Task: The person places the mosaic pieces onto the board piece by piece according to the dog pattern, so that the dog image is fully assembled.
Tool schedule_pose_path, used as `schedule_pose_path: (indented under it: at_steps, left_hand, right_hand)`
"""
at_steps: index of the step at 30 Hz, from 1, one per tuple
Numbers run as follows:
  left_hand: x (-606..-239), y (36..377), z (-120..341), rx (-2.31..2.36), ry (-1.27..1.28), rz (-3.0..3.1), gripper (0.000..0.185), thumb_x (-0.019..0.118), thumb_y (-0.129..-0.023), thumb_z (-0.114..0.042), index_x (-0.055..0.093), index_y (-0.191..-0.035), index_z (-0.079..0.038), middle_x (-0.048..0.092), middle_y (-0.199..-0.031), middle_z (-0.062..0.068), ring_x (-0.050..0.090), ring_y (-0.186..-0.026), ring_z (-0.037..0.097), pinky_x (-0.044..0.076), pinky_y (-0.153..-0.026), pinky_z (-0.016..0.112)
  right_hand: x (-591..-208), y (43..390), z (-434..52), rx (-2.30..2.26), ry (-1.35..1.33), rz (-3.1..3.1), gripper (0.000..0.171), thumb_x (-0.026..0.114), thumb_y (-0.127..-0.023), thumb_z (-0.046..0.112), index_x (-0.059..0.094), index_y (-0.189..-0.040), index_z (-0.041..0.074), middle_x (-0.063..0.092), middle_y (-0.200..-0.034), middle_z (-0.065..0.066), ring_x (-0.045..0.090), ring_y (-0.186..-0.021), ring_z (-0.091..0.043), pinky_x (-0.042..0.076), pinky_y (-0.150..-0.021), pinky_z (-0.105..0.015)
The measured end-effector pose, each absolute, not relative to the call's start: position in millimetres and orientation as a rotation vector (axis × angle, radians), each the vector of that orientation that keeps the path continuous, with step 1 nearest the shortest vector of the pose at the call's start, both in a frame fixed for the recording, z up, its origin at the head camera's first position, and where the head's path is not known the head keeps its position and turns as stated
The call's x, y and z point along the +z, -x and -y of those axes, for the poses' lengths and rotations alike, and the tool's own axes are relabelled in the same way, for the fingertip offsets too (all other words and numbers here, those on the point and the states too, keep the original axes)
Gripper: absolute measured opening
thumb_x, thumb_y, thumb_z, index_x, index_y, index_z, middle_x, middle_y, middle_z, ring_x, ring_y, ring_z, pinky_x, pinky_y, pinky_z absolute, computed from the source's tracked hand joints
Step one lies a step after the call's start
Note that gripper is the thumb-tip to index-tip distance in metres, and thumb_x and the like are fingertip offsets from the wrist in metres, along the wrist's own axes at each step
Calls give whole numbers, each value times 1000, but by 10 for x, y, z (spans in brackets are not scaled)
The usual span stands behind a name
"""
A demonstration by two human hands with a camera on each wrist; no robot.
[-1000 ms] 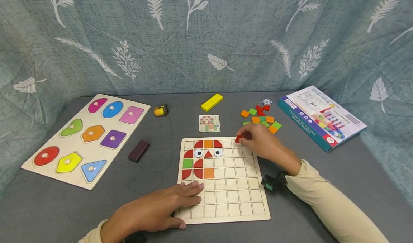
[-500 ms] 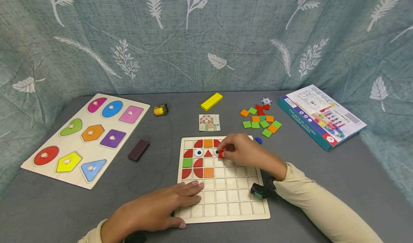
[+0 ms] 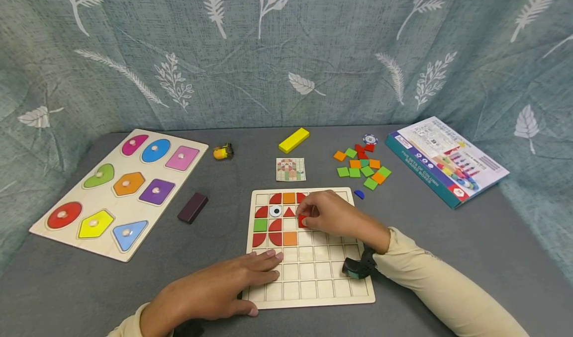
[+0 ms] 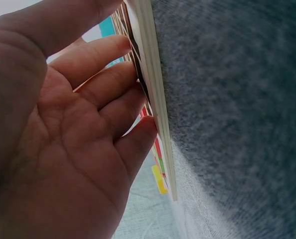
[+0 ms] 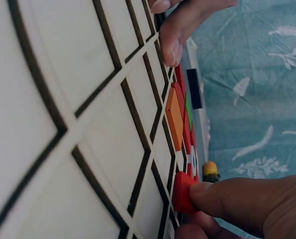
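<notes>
While the right hand (image 3: 329, 213) hovers over the upper middle of the grid board (image 3: 322, 277), its grip is closed on a small red piece (image 3: 302, 221), pinched between thumb and fingertips (image 5: 222, 199). The piece sits low over a cell in the third row, just right of the red triangle (image 3: 289, 212); the right wrist view shows its edge close to the board, though I cannot tell whether it is seated in the cell. To its left lie the pieces already in the grid: a googly eye (image 3: 275, 210), red quarter-rounds, a green square (image 3: 260, 225) and an orange square (image 3: 290, 238). The second eye is hidden under the fingers.

The left hand (image 3: 215, 290) rests flat on the near left corner of the board, its grip released, fingers (image 4: 118, 84) straight and lying across the wooden edge and the lower cells.

Beyond the board on the grey bench (image 3: 224, 178), a small pattern card (image 3: 290, 170) lies just behind the grid, with a yellow block (image 3: 293, 140) farther back. To the right of these, a loose cluster of orange, green and red tiles (image 3: 363, 165) is spread out, a poker chip (image 3: 369, 139) at its far edge and a blue half-round (image 3: 358, 194) near the board's right corner. A printed box (image 3: 443, 160) lies at the far right. On the left are a dark brown block (image 3: 193, 208), a small yellow toy (image 3: 223, 152), and a shape puzzle board (image 3: 121, 193) with knobbed coloured shapes. A leaf-patterned cloth (image 3: 286, 53) hangs behind.
</notes>
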State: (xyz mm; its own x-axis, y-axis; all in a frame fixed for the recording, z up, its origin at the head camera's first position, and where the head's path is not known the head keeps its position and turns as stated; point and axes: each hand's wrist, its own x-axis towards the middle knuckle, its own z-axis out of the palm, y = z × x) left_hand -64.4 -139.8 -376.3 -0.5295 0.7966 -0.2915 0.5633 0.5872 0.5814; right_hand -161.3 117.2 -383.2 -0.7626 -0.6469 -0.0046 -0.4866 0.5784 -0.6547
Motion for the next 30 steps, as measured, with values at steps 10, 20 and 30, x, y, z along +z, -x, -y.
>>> schedule_pose_path:
  at_steps: [10,20,30]
  left_hand:
    - [-3759,644,1400,579,-1072,-2282,62,77,-84,-24,54,-141,-14,32,-155,-3,27,-143,19,34,-108,43]
    - [-3761,649,1399,569,-1066,-2279,62,77,-84,-25,54,-141,-17,32,-155,-4,27,-143,19,34,-108,43]
    - [-3755,647,1410,578,-1074,-2283,61,76,-85,-23,54,-141,-15,33,-155,-2,29,-142,22,37,-106,45]
  right_hand:
    - [-3812,1599,-1119,-851,905,-2550,11,73,-84,5,72,-95,7,56,-69,6,49,-63,-9,42,-60,-25]
    - [-3785,1615,-1169,-882,909,-2559,7,73,-85,5,72,-92,7,59,-73,7,51,-66,-8,45,-61,-25]
    - [-3779,1919,-1517,-1076,735,-2635,15,66,-89,3,72,-103,1,62,-81,-1,53,-69,-15,45,-62,-29]
